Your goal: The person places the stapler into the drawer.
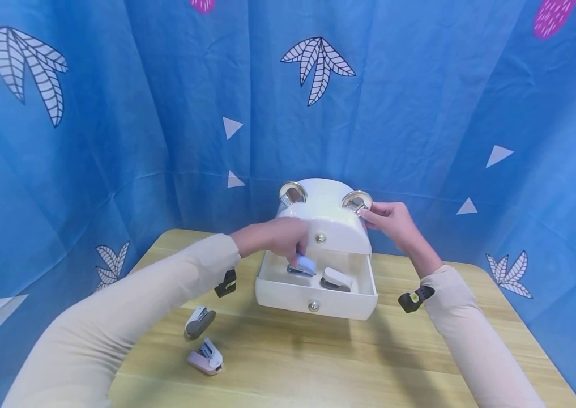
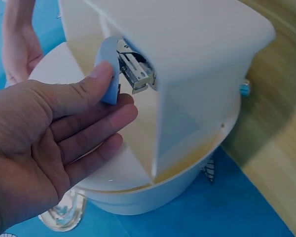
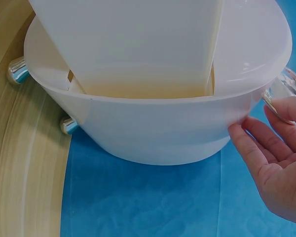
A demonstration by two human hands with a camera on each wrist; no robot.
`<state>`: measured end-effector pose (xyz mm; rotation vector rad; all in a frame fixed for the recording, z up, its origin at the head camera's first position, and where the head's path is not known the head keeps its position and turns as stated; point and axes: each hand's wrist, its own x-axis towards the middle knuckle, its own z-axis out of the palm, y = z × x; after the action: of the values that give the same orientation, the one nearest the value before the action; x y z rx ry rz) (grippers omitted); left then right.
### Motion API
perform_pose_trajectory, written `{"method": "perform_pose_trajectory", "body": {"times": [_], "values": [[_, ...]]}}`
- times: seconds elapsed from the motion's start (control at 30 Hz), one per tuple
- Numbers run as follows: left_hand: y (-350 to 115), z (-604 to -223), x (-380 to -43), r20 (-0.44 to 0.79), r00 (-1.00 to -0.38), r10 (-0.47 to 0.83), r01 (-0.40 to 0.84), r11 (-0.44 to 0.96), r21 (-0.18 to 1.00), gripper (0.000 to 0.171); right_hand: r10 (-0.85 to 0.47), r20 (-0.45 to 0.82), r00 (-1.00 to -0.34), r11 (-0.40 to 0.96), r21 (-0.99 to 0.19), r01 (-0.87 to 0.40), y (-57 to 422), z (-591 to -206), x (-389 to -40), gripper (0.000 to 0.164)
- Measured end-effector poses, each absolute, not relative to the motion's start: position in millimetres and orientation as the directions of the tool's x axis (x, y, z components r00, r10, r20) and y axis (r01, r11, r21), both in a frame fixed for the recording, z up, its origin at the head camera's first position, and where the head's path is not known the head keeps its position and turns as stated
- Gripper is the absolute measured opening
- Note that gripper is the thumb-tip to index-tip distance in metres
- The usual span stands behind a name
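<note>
In the head view a white drawer box (image 1: 324,195) with two shiny ear-shaped rings stands on the table, its lower drawer (image 1: 288,292) pulled out. My left hand (image 1: 288,235) reaches into that drawer and pinches a blue stapler (image 1: 306,263) between thumb and fingers. The left wrist view shows the thumb on the stapler's blue top (image 2: 107,59), its metal magazine swung apart from it. A white and grey stapler (image 1: 337,279) lies in the drawer, to the right. My right hand (image 1: 393,222) pinches the box's right ear (image 3: 281,89), other fingers touching the box side.
On the table (image 1: 267,368), front left of the box, lie a white and grey stapler (image 1: 200,323) and a pink and white stapler (image 1: 207,357). The upper drawer, with its round knob (image 1: 320,238), is closed. A blue curtain (image 1: 395,113) hangs behind the table.
</note>
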<state>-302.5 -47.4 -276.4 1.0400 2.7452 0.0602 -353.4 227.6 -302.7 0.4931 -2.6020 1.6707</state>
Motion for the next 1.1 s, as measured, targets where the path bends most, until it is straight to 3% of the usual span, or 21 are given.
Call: {"method": "perform_pose_trajectory", "body": {"times": [0.17, 0.4, 0.47, 0.67, 0.87, 1.03, 1.1], "values": [[-47, -286, -306, -0.179, -0.719, 0.672, 0.666, 0.739, 0.101, 0.008, -0.255, 0.167, -0.952, 0.379, -0.889, -0.258, 227, -303, -353, 0.043], [-48, -283, -307, -0.235, -0.683, 0.691, 0.696, 0.714, 0.076, 0.048, -0.26, 0.176, -0.949, 0.37, -0.89, -0.266, 226, -303, -353, 0.042], [-48, -280, -309, -0.253, -0.684, 0.684, 0.691, 0.719, 0.077, 0.052, -0.261, 0.175, -0.949, 0.373, -0.889, -0.266, 226, -302, -353, 0.042], [-49, -272, -311, -0.254, -0.741, 0.622, 0.618, 0.779, 0.105, 0.041, -0.257, 0.171, -0.951, 0.376, -0.889, -0.261, 226, -300, -352, 0.043], [-49, -268, -311, -0.248, -0.749, 0.614, 0.605, 0.787, 0.12, 0.039, -0.258, 0.165, -0.952, 0.379, -0.889, -0.257, 226, -299, -352, 0.044], [-50, -265, -309, -0.228, -0.762, 0.606, 0.592, 0.795, 0.135, 0.007, -0.254, 0.165, -0.953, 0.373, -0.892, -0.254, 227, -301, -352, 0.043], [-51, -264, -307, -0.228, -0.768, 0.599, 0.584, 0.801, 0.137, 0.012, -0.252, 0.166, -0.953, 0.375, -0.892, -0.254, 227, -301, -352, 0.042]]}}
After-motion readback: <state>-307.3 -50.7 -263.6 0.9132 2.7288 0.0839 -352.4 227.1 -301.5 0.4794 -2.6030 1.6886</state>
